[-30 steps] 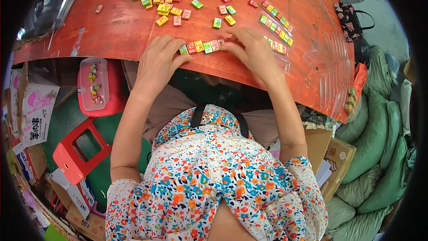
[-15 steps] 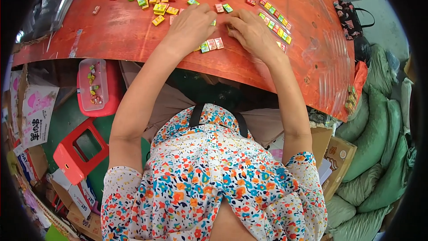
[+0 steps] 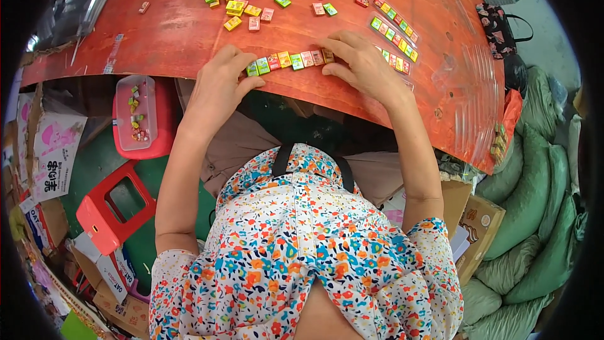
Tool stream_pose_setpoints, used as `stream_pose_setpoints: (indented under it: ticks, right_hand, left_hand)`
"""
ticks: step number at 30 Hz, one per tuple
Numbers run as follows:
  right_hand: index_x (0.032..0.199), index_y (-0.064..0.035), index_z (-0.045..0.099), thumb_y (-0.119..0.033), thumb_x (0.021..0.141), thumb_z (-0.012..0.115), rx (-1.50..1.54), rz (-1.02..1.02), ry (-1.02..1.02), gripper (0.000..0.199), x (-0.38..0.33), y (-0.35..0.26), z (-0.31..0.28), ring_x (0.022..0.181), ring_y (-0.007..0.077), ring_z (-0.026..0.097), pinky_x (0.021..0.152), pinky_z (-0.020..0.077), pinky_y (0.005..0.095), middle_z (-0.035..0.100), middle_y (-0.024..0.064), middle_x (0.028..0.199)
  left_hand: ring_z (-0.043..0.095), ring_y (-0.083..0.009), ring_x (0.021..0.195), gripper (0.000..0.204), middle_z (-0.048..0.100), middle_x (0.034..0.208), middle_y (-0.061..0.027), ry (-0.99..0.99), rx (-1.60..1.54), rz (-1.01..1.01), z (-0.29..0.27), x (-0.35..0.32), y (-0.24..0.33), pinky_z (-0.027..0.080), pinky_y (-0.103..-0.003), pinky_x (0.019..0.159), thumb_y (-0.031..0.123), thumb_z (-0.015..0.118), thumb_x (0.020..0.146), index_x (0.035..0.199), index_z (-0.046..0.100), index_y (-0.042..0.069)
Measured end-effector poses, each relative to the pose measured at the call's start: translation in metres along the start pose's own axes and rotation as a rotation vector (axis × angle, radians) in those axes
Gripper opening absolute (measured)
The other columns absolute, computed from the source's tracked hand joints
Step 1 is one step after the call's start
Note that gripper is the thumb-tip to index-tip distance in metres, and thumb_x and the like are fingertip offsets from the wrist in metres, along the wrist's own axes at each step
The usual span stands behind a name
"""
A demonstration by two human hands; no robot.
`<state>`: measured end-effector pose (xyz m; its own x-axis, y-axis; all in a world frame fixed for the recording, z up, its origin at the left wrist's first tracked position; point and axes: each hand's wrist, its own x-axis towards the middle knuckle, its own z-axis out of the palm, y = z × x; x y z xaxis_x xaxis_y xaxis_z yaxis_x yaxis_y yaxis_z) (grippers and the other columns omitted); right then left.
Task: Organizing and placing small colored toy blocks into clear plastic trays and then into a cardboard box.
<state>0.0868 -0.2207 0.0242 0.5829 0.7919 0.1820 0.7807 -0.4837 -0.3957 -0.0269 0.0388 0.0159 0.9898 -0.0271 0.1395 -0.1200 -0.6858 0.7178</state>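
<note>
A slightly curved row of small colourful boxes [image 3: 284, 60], green, red, yellow and pink, lies on the red tabletop [image 3: 170, 38] near its front edge. At the row's left end, my left hand [image 3: 221, 82] has its thumb and fingers closed about the green end box. My right hand [image 3: 365, 68] pinches the opposite end, its fingers partly covering the last box. Beyond my hands lies a loose pile of similar boxes [image 3: 236, 6]. To the right of my right hand are clear plastic strips filled with boxes [image 3: 395, 38].
Empty clear plastic trays [image 3: 469, 104] are stacked at the table's right. Below the left edge, a clear tub [image 3: 135, 116] with a few boxes sits on a red stool [image 3: 165, 135]. Another red stool [image 3: 116, 204] stands nearer. Green sacks [image 3: 525, 195] fill the right side.
My left hand has moved left and nearer to me, to the row's left end. My right hand has come nearer too. The row now shows longer between them.
</note>
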Motion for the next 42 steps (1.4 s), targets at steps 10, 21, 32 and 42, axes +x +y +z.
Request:
stream_pose_setpoints:
  ticks: [10, 21, 32, 42]
  right_hand:
    - [0.112, -0.0108, 0.068, -0.025, 0.087, 0.068, -0.155, 0.028, 0.060, 0.029, -0.001, -0.016, 0.017, 0.101, 0.0250, 0.060, 0.101, 0.0395, 0.0425, 0.063, 0.0076, 0.101]
    - [0.104, -0.0075, 0.069, -0.021, 0.085, 0.071, -0.168, 0.162, 0.247, 0.024, -0.081, -0.005, -0.031, 0.092, 0.0280, 0.060, 0.082, 0.0460, 0.0412, 0.063, 0.0085, 0.096]
    - [0.115, -0.0059, 0.066, -0.016, 0.082, 0.073, -0.074, 0.331, 0.220, 0.036, -0.128, 0.042, -0.042, 0.098, 0.0307, 0.059, 0.085, 0.0477, 0.0400, 0.061, 0.0117, 0.105]
    - [0.119, -0.0066, 0.065, -0.016, 0.086, 0.071, -0.170, 0.342, 0.364, 0.035, -0.142, 0.043, -0.025, 0.108, 0.0291, 0.059, 0.091, 0.0473, 0.0399, 0.061, 0.0114, 0.119]
  left_hand:
    - [0.065, -0.0314, 0.083, 0.034, 0.060, 0.095, -0.0109, 0.058, 0.203, 0.156, 0.022, 0.013, 0.009, 0.052, -0.042, 0.070, 0.021, 0.076, 0.080, 0.109, 0.068, 0.006]
    - [0.065, -0.0269, 0.079, 0.025, 0.060, 0.089, -0.0085, -0.005, 0.038, 0.219, 0.074, 0.043, 0.067, 0.052, -0.039, 0.066, 0.022, 0.075, 0.081, 0.099, 0.070, 0.006]
    - [0.064, -0.0301, 0.091, 0.032, 0.063, 0.100, -0.0108, -0.015, 0.045, 0.478, 0.127, 0.073, 0.078, 0.053, -0.041, 0.073, 0.024, 0.073, 0.082, 0.108, 0.066, 0.006]
    - [0.060, -0.0303, 0.105, 0.043, 0.062, 0.125, -0.0137, 0.099, 0.273, 0.676, 0.125, 0.055, 0.057, 0.050, -0.042, 0.088, 0.020, 0.072, 0.083, 0.120, 0.062, -0.001]
